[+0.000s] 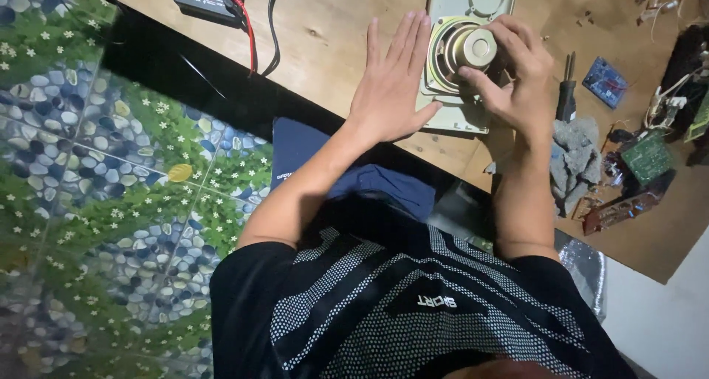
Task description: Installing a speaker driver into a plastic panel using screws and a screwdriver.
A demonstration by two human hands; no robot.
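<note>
now the right hand [521, 76] grips the speaker magnet [478, 47], while the left hand [391, 84] lies flat and open just beside it.

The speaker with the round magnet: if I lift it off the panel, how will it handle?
The speaker is probably heavy for its size, given the thick metal magnet. Its thin cone looks easy to dent. Lying flat, it seems unlikely to roll.

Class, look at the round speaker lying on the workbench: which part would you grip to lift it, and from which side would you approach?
Probably grip the speaker by its round metal magnet, from above. It lies cone-down, so the magnet stands up as a short cylinder. The right hand has its fingers curled around it; the left hand rests flat beside it.
</note>
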